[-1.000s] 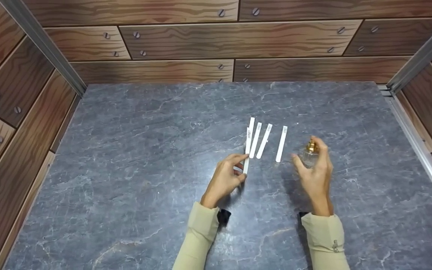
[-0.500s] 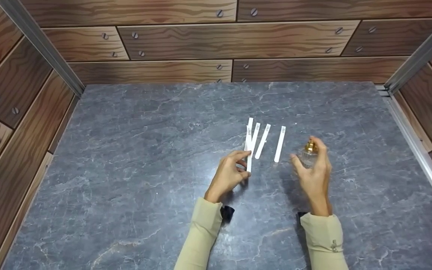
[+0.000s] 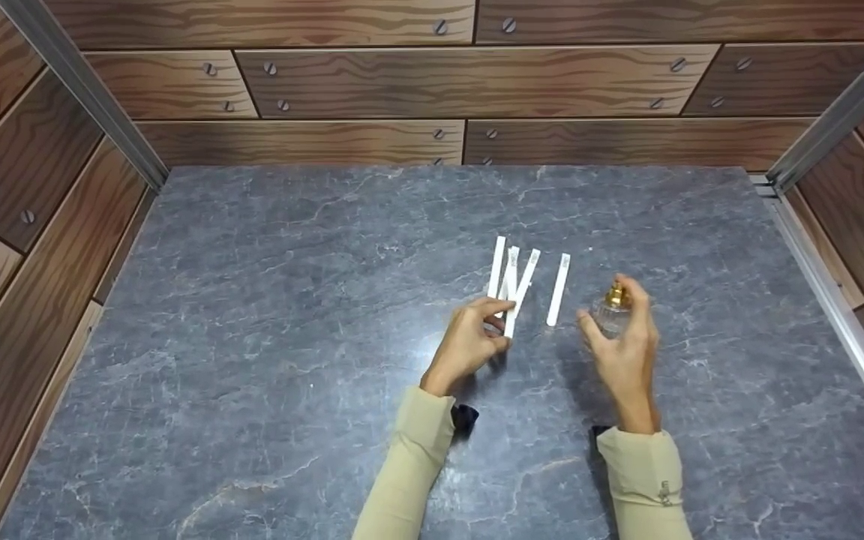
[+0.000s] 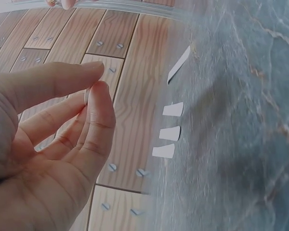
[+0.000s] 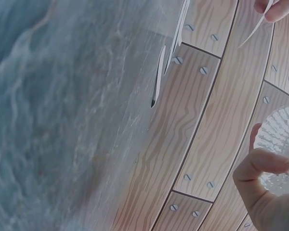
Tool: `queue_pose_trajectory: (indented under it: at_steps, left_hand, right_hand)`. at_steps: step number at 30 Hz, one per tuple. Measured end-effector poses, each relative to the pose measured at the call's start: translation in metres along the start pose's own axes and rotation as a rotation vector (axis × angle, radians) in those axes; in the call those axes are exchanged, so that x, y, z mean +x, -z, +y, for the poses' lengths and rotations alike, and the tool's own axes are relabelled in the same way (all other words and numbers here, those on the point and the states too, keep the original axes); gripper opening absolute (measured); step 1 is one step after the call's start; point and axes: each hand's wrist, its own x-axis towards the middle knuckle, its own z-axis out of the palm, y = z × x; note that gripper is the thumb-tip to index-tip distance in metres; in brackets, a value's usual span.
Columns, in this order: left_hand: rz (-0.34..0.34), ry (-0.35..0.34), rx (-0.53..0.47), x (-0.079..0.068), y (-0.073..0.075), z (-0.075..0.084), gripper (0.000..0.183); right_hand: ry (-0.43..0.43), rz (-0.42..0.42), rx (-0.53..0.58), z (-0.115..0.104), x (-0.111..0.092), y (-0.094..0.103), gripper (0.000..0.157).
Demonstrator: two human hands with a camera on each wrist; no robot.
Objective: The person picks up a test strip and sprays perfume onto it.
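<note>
My left hand pinches a white paper test strip between thumb and fingers, raised above the table. Its far end overlaps the strips lying behind it in the head view. The right wrist view shows this held strip as thin and slightly bent. A clear glass perfume bottle with a gold spray top is gripped in my right hand, index finger at the sprayer. Ribbed glass of the bottle shows in the right wrist view. Apart on the right lies one strip.
Several white strips lie on the grey marbled table, fanned out beyond the left hand, among them a leftmost strip and a slanted strip. Wood-patterned walls enclose the back and sides, with a metal rail along the right edge.
My left hand has moved to the right with the strip, which now crosses in front of other strips. The right hand and perfume bottle have hardly moved.
</note>
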Motion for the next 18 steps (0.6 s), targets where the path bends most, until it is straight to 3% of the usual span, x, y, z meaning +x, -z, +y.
queue_pose_trajectory:
  at_steps: [18]
  left_hand:
    - [0.028,0.019,-0.037,0.016,-0.012,0.0,0.038]
  right_hand:
    - [-0.032,0.017,-0.019,0.0,0.0,0.003,0.065]
